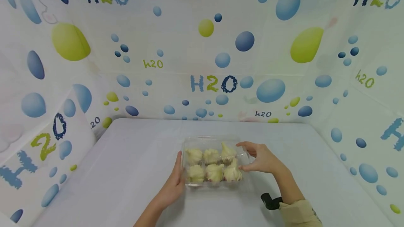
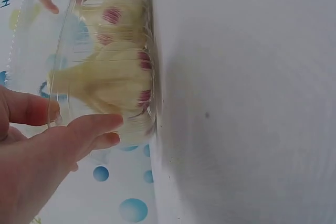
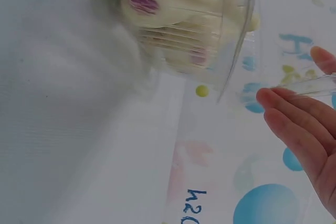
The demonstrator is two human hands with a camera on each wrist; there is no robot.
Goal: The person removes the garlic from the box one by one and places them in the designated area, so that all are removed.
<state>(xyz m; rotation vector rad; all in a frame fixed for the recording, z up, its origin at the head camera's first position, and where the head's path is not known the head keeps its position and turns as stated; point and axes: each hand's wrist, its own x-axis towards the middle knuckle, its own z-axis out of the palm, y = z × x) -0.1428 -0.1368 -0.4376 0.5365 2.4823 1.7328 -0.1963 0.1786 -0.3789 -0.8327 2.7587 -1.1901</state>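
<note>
A clear plastic clamshell box (image 1: 211, 138) sits on the white table, holding several pale cream, peaked lumps (image 1: 214, 172) with purple patches low on their sides; their exact kind is unclear. At its left side, my left hand (image 1: 173, 185) grips the box, and the left wrist view has thumb and fingers at the plastic rim (image 2: 62, 77). My right hand (image 1: 265, 158) is at the box's right end. In the right wrist view its thumb and fingers pinch a clear plastic flap (image 3: 310, 85), apparently the lid, raised apart from the box wall.
The white-covered table (image 1: 132, 171) extends around the box. Behind and at both sides hang white sheets (image 1: 176, 34) printed with blue and green drops and H2O lettering. A black device (image 1: 270, 201) sits by the right wrist, beside a beige sleeve (image 1: 300, 214).
</note>
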